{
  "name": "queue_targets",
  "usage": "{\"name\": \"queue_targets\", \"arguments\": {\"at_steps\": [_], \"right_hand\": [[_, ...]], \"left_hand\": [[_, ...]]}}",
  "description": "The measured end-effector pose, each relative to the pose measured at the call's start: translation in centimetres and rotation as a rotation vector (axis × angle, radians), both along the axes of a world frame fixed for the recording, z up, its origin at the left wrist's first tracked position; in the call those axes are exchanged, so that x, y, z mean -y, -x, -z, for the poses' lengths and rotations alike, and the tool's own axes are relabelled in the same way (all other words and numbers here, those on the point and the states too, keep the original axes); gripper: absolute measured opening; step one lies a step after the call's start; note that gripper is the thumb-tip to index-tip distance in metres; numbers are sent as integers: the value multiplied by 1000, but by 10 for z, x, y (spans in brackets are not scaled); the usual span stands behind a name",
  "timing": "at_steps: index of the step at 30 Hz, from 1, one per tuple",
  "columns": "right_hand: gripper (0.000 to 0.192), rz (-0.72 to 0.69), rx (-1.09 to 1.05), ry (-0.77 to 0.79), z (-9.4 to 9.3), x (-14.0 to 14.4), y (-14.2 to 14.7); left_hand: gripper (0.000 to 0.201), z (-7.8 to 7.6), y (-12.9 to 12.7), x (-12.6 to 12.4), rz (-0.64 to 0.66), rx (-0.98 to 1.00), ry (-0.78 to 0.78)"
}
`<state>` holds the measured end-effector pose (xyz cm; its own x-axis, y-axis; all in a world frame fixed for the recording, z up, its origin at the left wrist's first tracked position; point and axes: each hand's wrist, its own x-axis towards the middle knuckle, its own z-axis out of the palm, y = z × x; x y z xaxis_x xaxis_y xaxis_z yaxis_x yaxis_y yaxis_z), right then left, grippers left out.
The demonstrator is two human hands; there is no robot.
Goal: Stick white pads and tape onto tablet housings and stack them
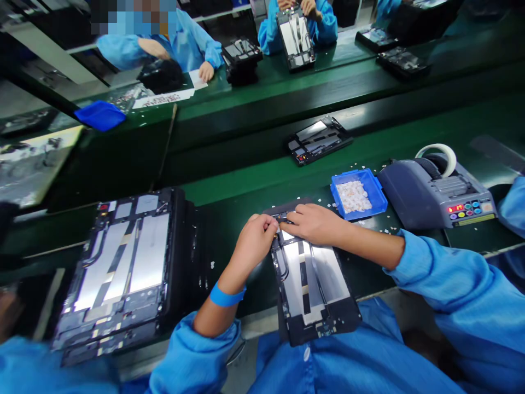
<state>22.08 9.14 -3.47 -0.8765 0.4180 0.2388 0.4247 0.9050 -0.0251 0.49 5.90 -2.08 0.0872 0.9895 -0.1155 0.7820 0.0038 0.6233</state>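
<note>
An opened tablet (301, 273), its silver battery packs and dark flex cables exposed, lies in front of me with its near end over the table edge. My left hand (254, 241), a blue band around its wrist, is at the tablet's far left corner with thumb and index finger pinched. Beside it my right hand (314, 223) rests on the tablet's far end, fingers bent and close together, fingertips near those of my left hand. Anything between the fingertips of either hand is too small or hidden to make out.
A stack of opened tablets (123, 262) stands at left. A blue tray (379, 200) of small whitish pieces and a grey tape dispenser (414, 191) sit at right. Another opened tablet (318, 139) lies farther back. Co-workers in blue sit across the line; sleeves show at both sides.
</note>
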Motion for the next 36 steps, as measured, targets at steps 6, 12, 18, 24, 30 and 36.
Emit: {"name": "queue_targets", "arguments": {"at_steps": [6, 12, 18, 24, 30, 36], "right_hand": [[29, 8, 11, -13, -1, 0, 1], [31, 6, 5, 12, -1, 0, 0], [31, 20, 3, 42, 0, -2, -2], [40, 15, 69, 67, -8, -4, 0], [38, 9, 161, 98, -19, -5, 9], [27, 39, 171, 113, -32, -10, 11]], "left_hand": [[19, 3, -4, 5, -46, 3, -36], [14, 5, -6, 10, -34, -62, -103], [26, 20, -2, 11, -190, 129, -44], [39, 34, -3, 18, -286, 296, 17], [46, 36, -2, 19, -253, 310, 33], [53, 24, -1, 24, -195, 202, -24]]}}
